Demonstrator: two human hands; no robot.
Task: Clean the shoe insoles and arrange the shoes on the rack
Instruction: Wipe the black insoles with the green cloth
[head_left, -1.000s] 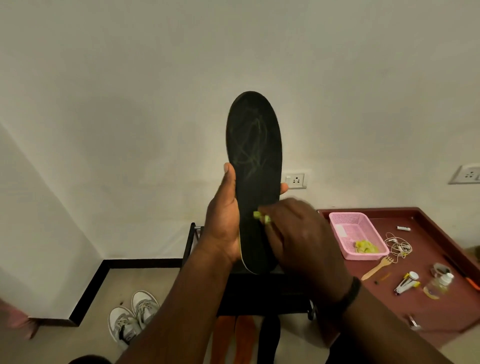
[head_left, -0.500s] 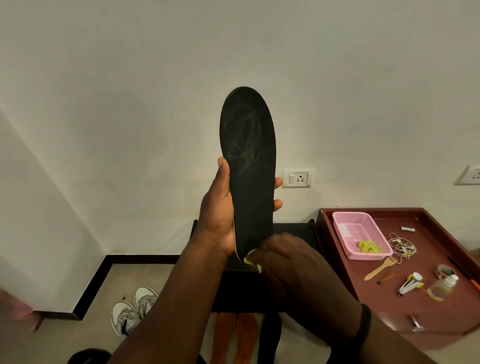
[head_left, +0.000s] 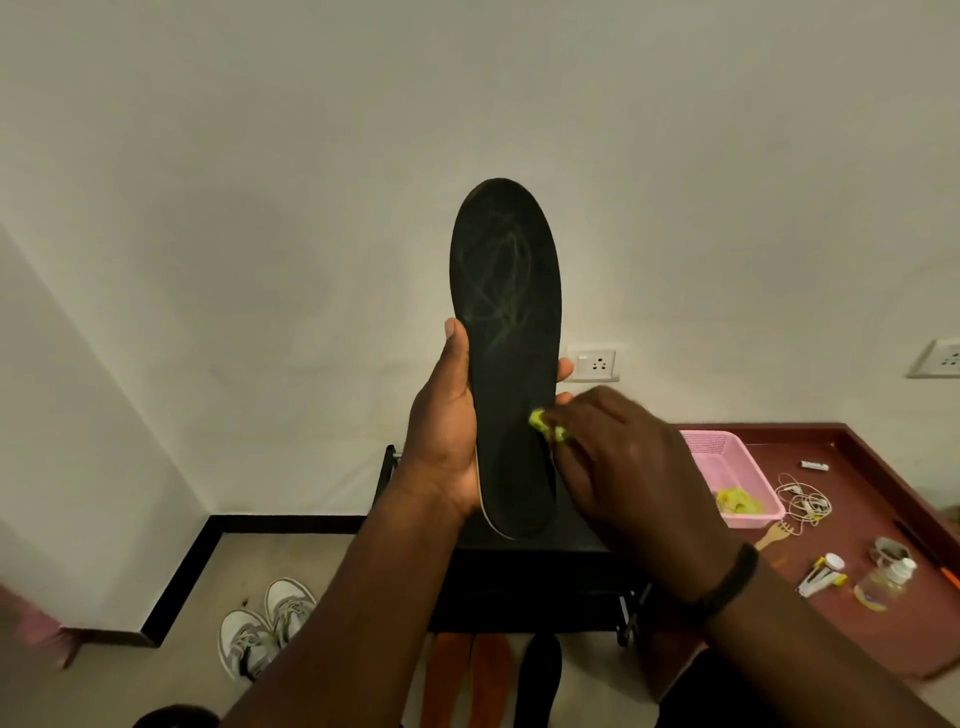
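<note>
A black insole (head_left: 506, 322) with pale smear marks stands upright in front of the wall. My left hand (head_left: 447, 431) grips its lower half, thumb on the left edge and fingertips showing at the right edge. My right hand (head_left: 618, 467) pinches a small yellow-green cloth (head_left: 545, 425) and presses it against the insole's right side. Below, the black shoe rack (head_left: 519, 571) is partly hidden by my arms. A pair of white sneakers (head_left: 265, 623) sits on the floor to the left. Two orange insoles (head_left: 467, 675) and a black insole (head_left: 540, 675) lie on the floor under the rack.
A maroon table (head_left: 857, 525) at the right holds a pink basket (head_left: 727, 462) with yellow-green cloth pieces, a coiled cable (head_left: 802, 499), a wooden fork, small bottles and clips. Wall sockets (head_left: 597, 364) are behind the insole. A dark object sits at the bottom left edge.
My right hand with the cloth moved down to the insole's heel, then back up to its right side. My left hand kept its grip on the insole throughout.
</note>
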